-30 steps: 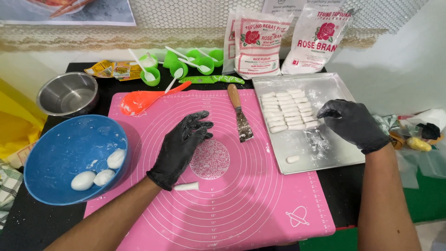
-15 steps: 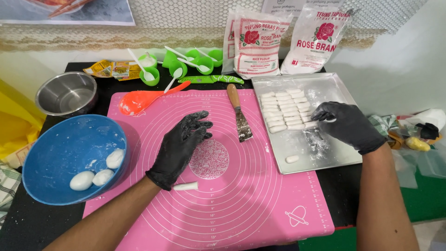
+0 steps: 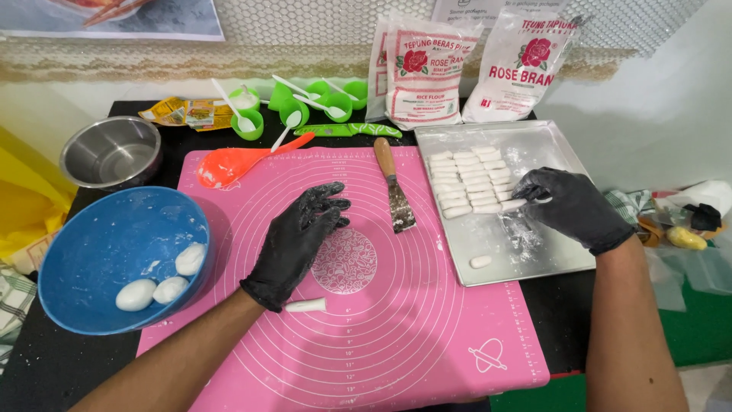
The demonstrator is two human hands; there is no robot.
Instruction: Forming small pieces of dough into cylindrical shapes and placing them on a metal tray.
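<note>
The right hand [image 3: 570, 204], in a black glove, hovered low over the shiny rectangular metal baking tray [image 3: 549, 259], its fingers drawn together around one small white dough log [image 3: 515, 204] at the near end of the rows of white dough logs [image 3: 467, 183] laid out just to its left. A single stray white dough piece [image 3: 480, 262] lay on the tray below and to the left of that hand, well apart from the rows, amid smears of flour. The left hand [image 3: 299, 238], also black-gloved, rested flat and open on the pink silicone pastry mat [image 3: 396, 336], fingers spread and holding nothing; just under its wrist lay a short white dough roll [image 3: 306, 305], close to the glove's cuff though whether it touched could not be told. Between the two hands a metal scraper with a wooden handle [image 3: 395, 191] lay on the mat, blade pointing toward the person. Beyond the left hand's fingertips sat an orange plastic rice paddle [image 3: 236, 162], and farther off a cluster of small green plastic cups with white spoons [image 3: 297, 107] and a green-handled knife [image 3: 352, 130]. To the left of the left hand stood a blue plastic bowl [image 3: 99, 252] holding three white dough balls [image 3: 162, 281], with an empty steel bowl [image 3: 110, 152] behind it. Two white flour bags with red rose prints [image 3: 473, 72] leaned against the wall beyond the tray, all on the black table [image 3: 46, 366].
</note>
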